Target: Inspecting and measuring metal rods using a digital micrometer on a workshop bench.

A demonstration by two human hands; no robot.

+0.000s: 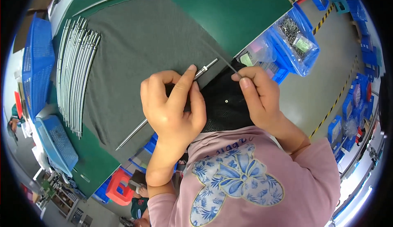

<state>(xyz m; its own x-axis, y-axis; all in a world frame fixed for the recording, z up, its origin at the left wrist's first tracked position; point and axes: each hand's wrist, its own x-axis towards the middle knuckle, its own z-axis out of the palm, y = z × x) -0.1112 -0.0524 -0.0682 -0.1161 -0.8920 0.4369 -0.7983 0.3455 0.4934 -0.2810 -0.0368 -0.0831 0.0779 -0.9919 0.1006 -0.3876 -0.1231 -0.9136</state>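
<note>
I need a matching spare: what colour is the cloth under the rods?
Dark grey cloth, plain, lying on a green table; the head view shows it best.

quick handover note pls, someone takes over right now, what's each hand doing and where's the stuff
Left hand: gripping a metal rod near its fitted end, over the grey cloth.
Right hand: pinching a thin wire that points toward the rod's tip.
Wire is not yet in the rod, as far as can be seen.
Stack of rods lies at the left on the cloth; bagged small parts sit in blue bins at the right.
</note>
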